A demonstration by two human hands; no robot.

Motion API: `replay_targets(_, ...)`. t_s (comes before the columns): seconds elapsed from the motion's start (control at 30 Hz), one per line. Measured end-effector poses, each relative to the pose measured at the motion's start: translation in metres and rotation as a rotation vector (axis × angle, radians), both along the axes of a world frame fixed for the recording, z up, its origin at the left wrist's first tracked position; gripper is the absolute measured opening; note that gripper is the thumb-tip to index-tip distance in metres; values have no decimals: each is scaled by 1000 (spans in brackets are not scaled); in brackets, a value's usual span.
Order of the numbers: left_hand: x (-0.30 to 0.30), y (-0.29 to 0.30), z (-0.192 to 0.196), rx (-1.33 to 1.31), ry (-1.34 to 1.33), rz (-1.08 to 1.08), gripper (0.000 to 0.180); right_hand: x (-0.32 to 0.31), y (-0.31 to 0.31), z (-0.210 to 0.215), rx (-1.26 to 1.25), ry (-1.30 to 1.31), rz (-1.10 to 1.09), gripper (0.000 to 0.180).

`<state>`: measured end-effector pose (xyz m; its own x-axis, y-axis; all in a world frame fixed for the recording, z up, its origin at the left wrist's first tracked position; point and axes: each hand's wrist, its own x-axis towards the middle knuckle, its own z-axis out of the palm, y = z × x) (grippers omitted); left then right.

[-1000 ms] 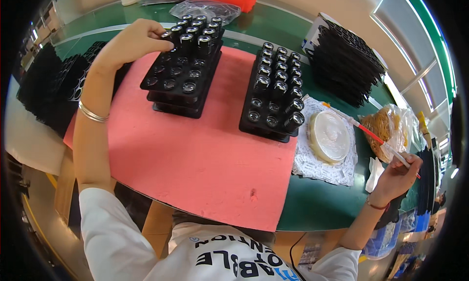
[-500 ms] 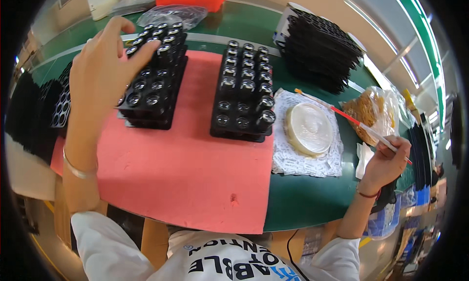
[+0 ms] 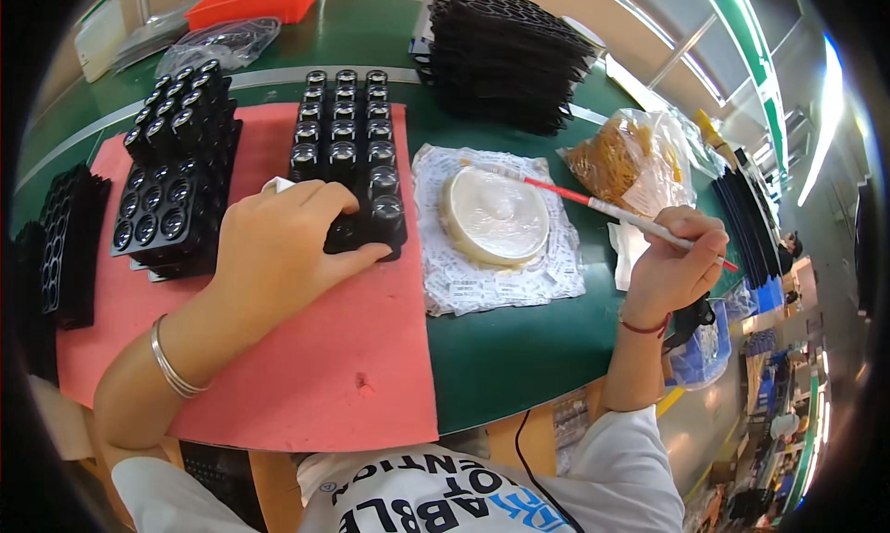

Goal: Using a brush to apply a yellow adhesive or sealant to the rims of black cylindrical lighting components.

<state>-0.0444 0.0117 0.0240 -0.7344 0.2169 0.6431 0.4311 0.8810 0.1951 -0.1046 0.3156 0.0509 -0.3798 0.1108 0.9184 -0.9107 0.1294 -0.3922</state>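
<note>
My left hand [image 3: 287,232] is at the near end of the right black tray [image 3: 301,125], which holds rows of black cylinders [image 3: 344,130] with shiny rounded tops. Its thumb and index finger curl around something dark there; the other fingers are hidden. In my right hand [image 3: 681,260] is a slim brush [image 3: 593,202] with a red and white handle, held like a pen. The brush tip reaches the far rim of a round pale dish [image 3: 501,216] covered with clear film; whether it touches cannot be told. A second black tray [image 3: 139,220] with similar cylinders stands on the left.
A pink mat [image 3: 306,348] lies under both trays on the green table [image 3: 501,357]. The dish rests on a printed white pad [image 3: 445,283]. Behind are stacked black trays [image 3: 501,60], an orange bin [image 3: 252,3] and a clear bag of tan material [image 3: 630,162]; more black trays [image 3: 69,246] stand far left.
My left hand has moved from the left tray to the near end of the right tray. My right hand still holds the brush, its tip now over the dish. The view has shifted right.
</note>
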Motion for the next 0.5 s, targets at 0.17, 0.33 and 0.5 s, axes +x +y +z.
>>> replay_targets(0.17,-1,8,1,146,-80,-38,30,3,1,1,53,109,16,39)
replay_targets(0.33,-3,10,0,136,-107,-14,25,7,-1,1,138,182,3,41)
replay_targets(0.5,-3,8,-5,216,-137,-20,24,8,-4,-2,166,224,-21,42)
